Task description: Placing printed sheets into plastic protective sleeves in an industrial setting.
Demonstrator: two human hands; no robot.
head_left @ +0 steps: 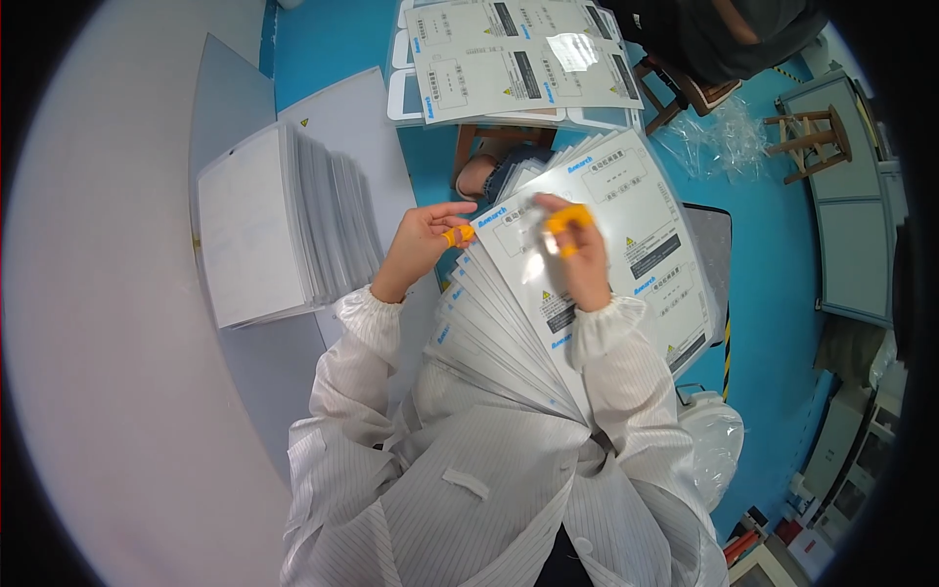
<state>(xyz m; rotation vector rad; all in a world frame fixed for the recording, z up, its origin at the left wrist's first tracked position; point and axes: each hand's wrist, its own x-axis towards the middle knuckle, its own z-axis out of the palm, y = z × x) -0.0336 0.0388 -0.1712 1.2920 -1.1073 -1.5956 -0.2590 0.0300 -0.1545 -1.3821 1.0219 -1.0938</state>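
A fanned pile of thin printed sheets (606, 210) lies across my lap, its top sheet showing label-like panels with blue marks and dark blocks. At the top sheet's left corner is my left hand (421, 245), index finger stretched out and thumb apart from it. The thumb wears a yellow finger cot (458, 235). Over the upper left part of the same sheet is my right hand (577, 256), smeared by motion, with yellow finger cots (570, 223) on its fingers. I cannot tell whether it touches or grips the sheet.
To the left, a tall stack of white sheets (256, 225) stands on a grey-white surface (372, 122). Ahead, more printed sheets (528, 68) lie over a wooden stool (468, 147). Beyond are a seated person (724, 34), clear plastic film (719, 137) and another stool (810, 139).
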